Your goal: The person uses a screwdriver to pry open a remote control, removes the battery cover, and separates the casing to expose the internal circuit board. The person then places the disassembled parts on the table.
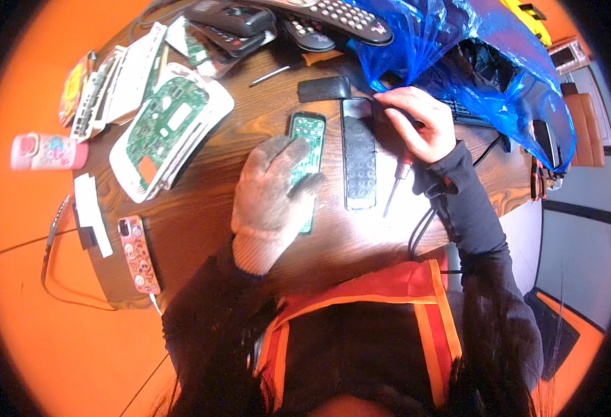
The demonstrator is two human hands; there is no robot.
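My left hand (270, 184), in a grey-brown knitted glove, lies over a long green circuit board (307, 163) from a remote control. Its thumb and fingers hold the board, covering its left side and part of its middle. Just right of the board is a black rubber keypad strip (359, 160) with rows of round buttons. My bare right hand (422, 125) is past the strip's upper right, thumb and forefinger reaching toward its top end. A screwdriver with a red handle (404, 167) sticks out below this hand's curled fingers, shaft pointing down at the table.
A small black cover (324, 88) touches the strip's top. Blue plastic bags (451, 48) bulge at the back right. White casings with a circuit board (170, 115) stand left; remote controls (350, 21) pile at the back. A phone (138, 256) and pink bottle (49, 151) are farther left.
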